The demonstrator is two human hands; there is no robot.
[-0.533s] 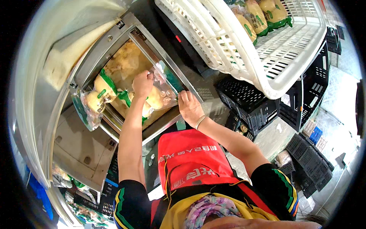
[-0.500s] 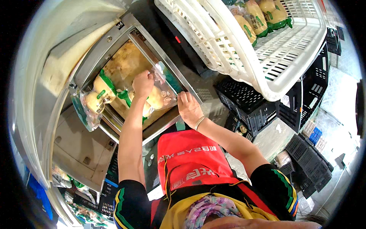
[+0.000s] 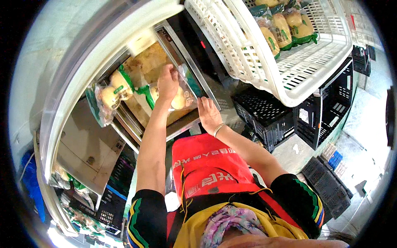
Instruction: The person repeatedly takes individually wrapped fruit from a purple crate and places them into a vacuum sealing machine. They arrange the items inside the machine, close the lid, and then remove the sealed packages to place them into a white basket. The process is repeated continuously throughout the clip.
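Note:
My left hand (image 3: 168, 84) is closed over a clear plastic bag (image 3: 178, 99) of pale yellow, rounded food with a green end. That bag lies on the stained yellowish plate (image 3: 142, 62) of a metal chamber, its clear mouth towards the chamber's right rim. Fingers of my right hand (image 3: 210, 115) lie stretched out over the rim's near right corner, beside the bag's edge. A second bag (image 3: 113, 94) with the same food lies across the chamber's left side, its clear end hanging over the edge. What the food is, I cannot tell.
A curved lid (image 3: 74, 78) slopes over the chamber's left and far side. At the upper right, a white basket (image 3: 289, 89) holds several filled bags (image 3: 285, 33). Black crates (image 3: 266, 113) stand below it. More bags (image 3: 80, 219) lie at the lower left.
The lid has come lower over the chamber's far left. My left hand has shifted slightly towards the bag's clear mouth. My right hand stays at the rim.

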